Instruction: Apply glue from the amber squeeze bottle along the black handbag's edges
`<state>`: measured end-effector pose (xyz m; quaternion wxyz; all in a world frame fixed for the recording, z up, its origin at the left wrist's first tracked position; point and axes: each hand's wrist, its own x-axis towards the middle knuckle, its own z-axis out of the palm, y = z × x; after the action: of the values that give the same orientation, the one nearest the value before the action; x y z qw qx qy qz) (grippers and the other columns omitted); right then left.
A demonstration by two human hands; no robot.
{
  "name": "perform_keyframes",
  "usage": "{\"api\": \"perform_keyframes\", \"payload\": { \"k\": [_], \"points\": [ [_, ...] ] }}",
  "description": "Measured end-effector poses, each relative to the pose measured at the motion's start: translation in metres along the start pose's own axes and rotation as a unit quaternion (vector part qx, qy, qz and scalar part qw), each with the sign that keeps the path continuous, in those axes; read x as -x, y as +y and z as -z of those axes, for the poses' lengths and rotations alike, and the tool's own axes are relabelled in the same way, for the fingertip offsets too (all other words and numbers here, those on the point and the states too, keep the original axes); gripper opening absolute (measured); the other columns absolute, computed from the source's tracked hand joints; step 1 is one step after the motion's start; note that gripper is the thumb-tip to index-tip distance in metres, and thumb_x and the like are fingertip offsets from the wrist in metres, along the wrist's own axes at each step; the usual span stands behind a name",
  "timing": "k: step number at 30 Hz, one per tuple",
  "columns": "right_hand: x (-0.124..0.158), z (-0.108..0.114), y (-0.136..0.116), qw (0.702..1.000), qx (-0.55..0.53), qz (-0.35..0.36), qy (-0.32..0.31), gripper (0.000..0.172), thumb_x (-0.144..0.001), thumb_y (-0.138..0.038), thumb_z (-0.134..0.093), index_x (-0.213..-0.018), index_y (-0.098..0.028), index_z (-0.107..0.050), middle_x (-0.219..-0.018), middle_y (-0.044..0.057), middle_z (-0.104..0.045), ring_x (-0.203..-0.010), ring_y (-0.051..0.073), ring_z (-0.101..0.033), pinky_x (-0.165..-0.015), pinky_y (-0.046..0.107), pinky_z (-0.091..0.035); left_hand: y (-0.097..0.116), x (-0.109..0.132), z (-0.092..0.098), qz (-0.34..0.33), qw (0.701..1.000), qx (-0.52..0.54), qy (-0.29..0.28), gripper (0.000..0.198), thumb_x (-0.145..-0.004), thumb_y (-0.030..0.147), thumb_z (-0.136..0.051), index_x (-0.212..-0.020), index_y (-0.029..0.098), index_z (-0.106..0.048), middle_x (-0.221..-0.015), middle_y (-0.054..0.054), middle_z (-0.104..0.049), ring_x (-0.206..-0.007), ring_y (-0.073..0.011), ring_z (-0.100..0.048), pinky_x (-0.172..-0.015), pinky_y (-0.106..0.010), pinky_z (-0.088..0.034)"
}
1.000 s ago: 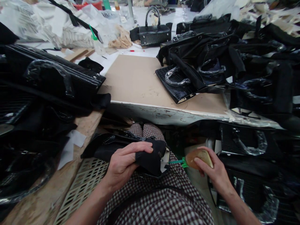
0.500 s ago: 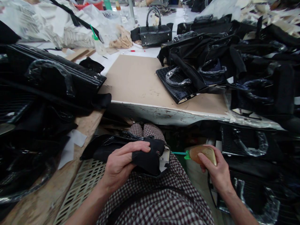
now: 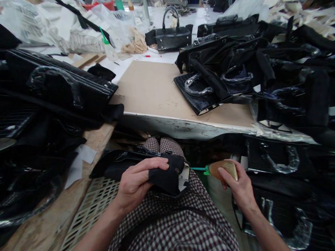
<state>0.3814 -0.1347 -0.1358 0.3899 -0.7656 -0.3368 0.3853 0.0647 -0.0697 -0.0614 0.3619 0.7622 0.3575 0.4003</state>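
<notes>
On my lap lies a black bag part (image 3: 167, 174) with a zip edge and a white lining corner showing. My left hand (image 3: 136, 183) is closed over its top, fingers wrapped across the black fabric. Gripped by my right hand (image 3: 237, 188) is a brownish squeeze bottle (image 3: 222, 169) with a green nozzle that points left toward the bag part's right end, a little short of it. My checked trousers (image 3: 180, 226) fill the bottom middle.
A table with a brown board (image 3: 154, 90) stands ahead. Black handbags (image 3: 235, 66) are heaped at the right, more (image 3: 52, 94) at the left. A finished bag (image 3: 171, 36) and a green-capped bottle (image 3: 107, 47) stand farther back. A white grid crate (image 3: 89, 212) lies lower left.
My right hand has lifted the squeeze bottle slightly and levelled its green nozzle toward the bag part. My left hand has stayed put on the black piece.
</notes>
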Motion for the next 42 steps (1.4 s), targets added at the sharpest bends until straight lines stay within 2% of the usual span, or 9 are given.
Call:
{"api": "perform_keyframes", "payload": {
  "k": [8,13,19,23,29,33,38,42],
  "points": [
    [0.002,0.004,-0.003,0.996,-0.032,-0.059,-0.059,0.058,-0.069,-0.058,-0.079,-0.11,-0.022,-0.06,-0.073,0.0,-0.063,-0.043,0.015,-0.051,-0.036,0.028,-0.043,-0.001,0.001,-0.002,-0.013,1.0,-0.001,-0.01,0.016,-0.095,0.018,-0.061,-0.105,0.016,-0.073,-0.104,-0.011,-0.076,-0.105,-0.0237,-0.072,-0.096,-0.036,-0.06],
    [0.006,0.006,-0.003,0.994,-0.03,-0.067,-0.078,0.059,-0.069,-0.06,-0.079,-0.109,-0.021,-0.06,-0.069,-0.002,-0.062,-0.043,0.015,-0.051,-0.035,0.027,-0.042,-0.002,0.001,-0.003,-0.018,1.0,0.002,-0.005,0.016,-0.094,0.016,-0.062,-0.106,0.016,-0.073,-0.104,-0.009,-0.076,-0.107,-0.022,-0.071,-0.098,-0.033,-0.058],
    [0.005,0.004,-0.002,0.997,-0.032,-0.04,-0.05,0.058,-0.071,-0.059,-0.078,-0.111,-0.022,-0.059,-0.076,-0.001,-0.063,-0.044,0.014,-0.051,-0.038,0.028,-0.044,0.001,0.003,-0.002,-0.013,1.0,-0.004,-0.007,0.016,-0.094,0.013,-0.062,-0.105,0.015,-0.073,-0.105,-0.009,-0.076,-0.107,-0.0217,-0.071,-0.099,-0.032,-0.057],
    [0.009,0.008,-0.004,0.995,-0.031,-0.06,-0.069,0.059,-0.068,-0.059,-0.08,-0.108,-0.021,-0.06,-0.076,0.0,-0.063,-0.045,0.014,-0.051,-0.036,0.027,-0.043,0.003,0.012,-0.004,-0.024,1.0,-0.018,-0.009,0.02,-0.094,0.009,-0.059,-0.107,0.016,-0.071,-0.105,-0.009,-0.076,-0.108,-0.0224,-0.071,-0.097,-0.034,-0.059],
    [0.019,0.018,0.005,0.991,-0.081,-0.078,-0.07,0.058,-0.074,-0.057,-0.079,-0.117,-0.024,-0.058,-0.075,-0.002,-0.061,-0.046,0.013,-0.049,-0.037,0.025,-0.041,0.005,0.033,-0.011,-0.049,0.998,-0.021,-0.016,0.02,-0.095,0.007,-0.057,-0.111,0.014,-0.067,-0.108,-0.009,-0.074,-0.117,-0.019,-0.066,-0.103,-0.029,-0.054],
    [0.026,0.015,0.002,0.996,-0.003,-0.063,-0.07,0.062,-0.071,-0.06,-0.078,-0.117,-0.022,-0.059,-0.084,0.001,-0.063,-0.051,0.015,-0.052,-0.04,0.027,-0.046,0.006,0.044,-0.014,-0.052,0.998,-0.021,-0.02,0.019,-0.097,0.008,-0.055,-0.11,0.013,-0.066,-0.108,-0.008,-0.074,-0.119,-0.0179,-0.064,-0.103,-0.027,-0.053],
    [0.029,0.009,0.0,0.998,0.063,0.004,-0.004,0.061,-0.069,-0.061,-0.075,-0.112,-0.02,-0.062,-0.102,0.008,-0.064,-0.073,0.022,-0.059,-0.047,0.028,-0.052,0.005,0.051,-0.015,-0.057,0.998,-0.031,-0.022,0.018,-0.099,0.011,-0.052,-0.111,0.013,-0.066,-0.108,-0.008,-0.073,-0.119,-0.0165,-0.064,-0.103,-0.025,-0.052],
    [0.03,0.011,0.003,0.999,0.049,-0.012,-0.009,0.061,-0.071,-0.061,-0.074,-0.115,-0.021,-0.06,-0.095,0.005,-0.064,-0.061,0.018,-0.057,-0.043,0.028,-0.05,0.004,0.051,-0.014,-0.053,0.998,-0.038,-0.019,0.018,-0.098,0.011,-0.053,-0.111,0.012,-0.066,-0.109,-0.008,-0.073,-0.119,-0.0161,-0.064,-0.103,-0.024,-0.051]
  ]
}}
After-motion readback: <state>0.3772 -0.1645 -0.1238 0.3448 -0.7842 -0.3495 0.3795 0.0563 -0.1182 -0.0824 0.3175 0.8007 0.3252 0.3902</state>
